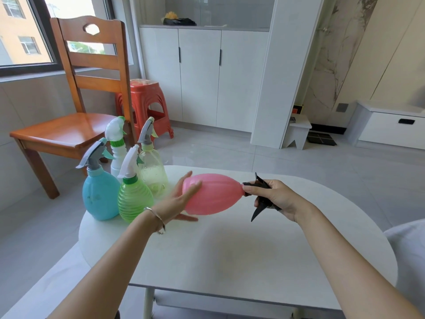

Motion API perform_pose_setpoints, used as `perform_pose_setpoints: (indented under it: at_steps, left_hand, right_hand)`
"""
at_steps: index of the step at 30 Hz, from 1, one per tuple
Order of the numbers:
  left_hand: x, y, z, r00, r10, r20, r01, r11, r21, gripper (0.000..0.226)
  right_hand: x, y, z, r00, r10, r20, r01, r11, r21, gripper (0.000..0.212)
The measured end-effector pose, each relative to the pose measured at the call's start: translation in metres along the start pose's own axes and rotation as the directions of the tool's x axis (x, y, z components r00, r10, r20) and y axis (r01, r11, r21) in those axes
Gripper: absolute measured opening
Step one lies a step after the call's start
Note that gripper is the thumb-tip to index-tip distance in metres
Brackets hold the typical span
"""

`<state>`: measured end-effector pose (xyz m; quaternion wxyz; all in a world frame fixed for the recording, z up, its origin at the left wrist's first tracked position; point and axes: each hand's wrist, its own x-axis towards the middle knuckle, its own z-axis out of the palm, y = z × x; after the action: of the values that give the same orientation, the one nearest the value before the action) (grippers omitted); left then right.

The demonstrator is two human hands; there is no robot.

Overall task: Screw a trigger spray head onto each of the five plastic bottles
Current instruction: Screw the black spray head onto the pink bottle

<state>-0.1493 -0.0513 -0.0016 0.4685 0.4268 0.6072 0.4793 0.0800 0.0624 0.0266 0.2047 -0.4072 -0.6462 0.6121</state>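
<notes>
- Fingers of the right hand (279,199) close their grip around the black trigger spray head (259,196), seated at the neck of the pink bottle (212,194), likely to twist it on.
- Spread open, the left hand (181,200) cups the bottle's base, bracing it sideways above the white tabletop (230,254).
- At the tabletop's far left, the blue bottle (100,196), green ribbed bottle (134,201), white bottle (118,155) and clear yellowish bottle (153,171) stand upright with heads fitted, clear of the working space; this looks like the last one.
</notes>
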Motion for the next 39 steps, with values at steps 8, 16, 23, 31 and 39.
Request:
perform_pose_setpoints:
  at_steps: [8,16,23,31,39]
  left_hand:
    - [-0.003,-0.002,0.003,0.995,-0.009,0.101,0.011,1.000,-0.012,0.109]
    - [-0.004,-0.002,0.004,0.984,-0.069,0.162,0.090,0.988,-0.124,0.090]
    - [0.002,-0.007,-0.001,0.988,0.095,0.121,-0.081,0.990,-0.113,0.117]
    - [0.006,-0.009,-0.001,0.994,0.109,0.010,-0.109,0.993,0.035,0.113]
    - [0.001,-0.006,0.005,0.984,0.173,-0.041,-0.168,0.980,0.107,0.112]
  right_hand:
    - [0.000,0.000,0.000,1.000,0.026,0.002,-0.026,0.999,0.026,0.029]
    - [-0.002,0.000,-0.001,1.000,0.014,0.005,-0.014,0.999,0.046,0.026]
    - [-0.001,0.003,-0.002,0.999,0.045,-0.004,-0.044,0.991,0.129,0.024]
    - [0.001,0.007,0.002,0.998,0.059,-0.007,-0.057,0.992,0.115,0.023]
    - [0.000,0.007,0.003,0.996,0.080,-0.041,-0.075,0.991,0.112,0.019]
